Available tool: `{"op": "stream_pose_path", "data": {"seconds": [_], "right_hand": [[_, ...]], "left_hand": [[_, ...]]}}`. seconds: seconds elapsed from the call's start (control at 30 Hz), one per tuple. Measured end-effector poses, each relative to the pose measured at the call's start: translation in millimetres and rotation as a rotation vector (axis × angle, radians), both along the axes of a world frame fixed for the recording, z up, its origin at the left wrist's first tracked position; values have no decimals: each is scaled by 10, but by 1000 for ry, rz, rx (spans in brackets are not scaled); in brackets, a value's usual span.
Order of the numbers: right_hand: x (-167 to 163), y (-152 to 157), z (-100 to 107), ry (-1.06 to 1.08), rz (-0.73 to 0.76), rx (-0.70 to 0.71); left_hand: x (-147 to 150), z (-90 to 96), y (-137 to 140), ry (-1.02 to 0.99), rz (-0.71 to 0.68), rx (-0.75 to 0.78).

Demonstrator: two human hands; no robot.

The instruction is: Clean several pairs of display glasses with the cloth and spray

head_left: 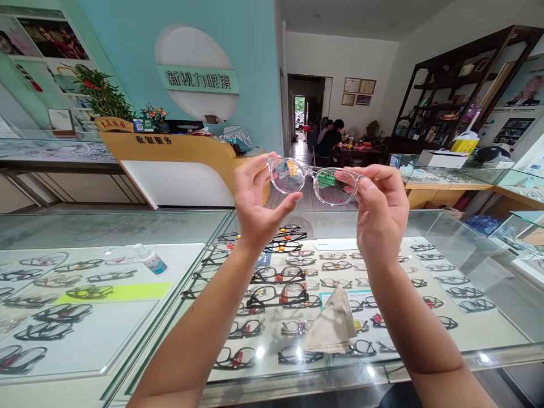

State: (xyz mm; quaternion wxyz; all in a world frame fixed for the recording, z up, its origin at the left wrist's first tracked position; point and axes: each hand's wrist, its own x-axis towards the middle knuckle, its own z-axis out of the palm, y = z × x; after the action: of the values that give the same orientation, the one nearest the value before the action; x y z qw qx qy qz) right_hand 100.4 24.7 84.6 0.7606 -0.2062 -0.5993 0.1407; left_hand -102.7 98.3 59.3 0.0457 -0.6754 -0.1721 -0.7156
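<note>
A pair of clear-framed eyeglasses (310,172) is held up in front of me, above the glass display case (187,224). My left hand (258,198) grips the frame's left end, its thumb below the lens. At the other end, the fingers of my right hand (380,207) pinch the frame near the hinge. Coloured reflections show in the lenses, and small red print marks the right one. Below my hands, a crumpled cream cleaning cloth (331,323) lies on the glass top. Several dark-framed eyeglasses (278,294) are beneath and around it.
A small spray bottle (151,259) lies on the left part of the counter. Across the aisle stands a yellow and white cashier desk (178,170) with a potted plant (104,93). Two people (331,141) sit at a table at the back. Dark shelves (459,85) line the right wall.
</note>
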Motion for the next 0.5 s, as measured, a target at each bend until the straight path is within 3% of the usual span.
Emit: {"op": "stream_pose_path", "data": {"seconds": [0.3, 0.4, 0.5], "right_hand": [[49, 2, 22, 16, 105, -82], [125, 7, 39, -30, 100, -73], [199, -25, 85, -155, -31, -23]], "left_hand": [[0, -11, -6, 36, -25, -4], [-24, 21, -66, 65, 49, 13], [-53, 63, -133, 116, 174, 94]]}}
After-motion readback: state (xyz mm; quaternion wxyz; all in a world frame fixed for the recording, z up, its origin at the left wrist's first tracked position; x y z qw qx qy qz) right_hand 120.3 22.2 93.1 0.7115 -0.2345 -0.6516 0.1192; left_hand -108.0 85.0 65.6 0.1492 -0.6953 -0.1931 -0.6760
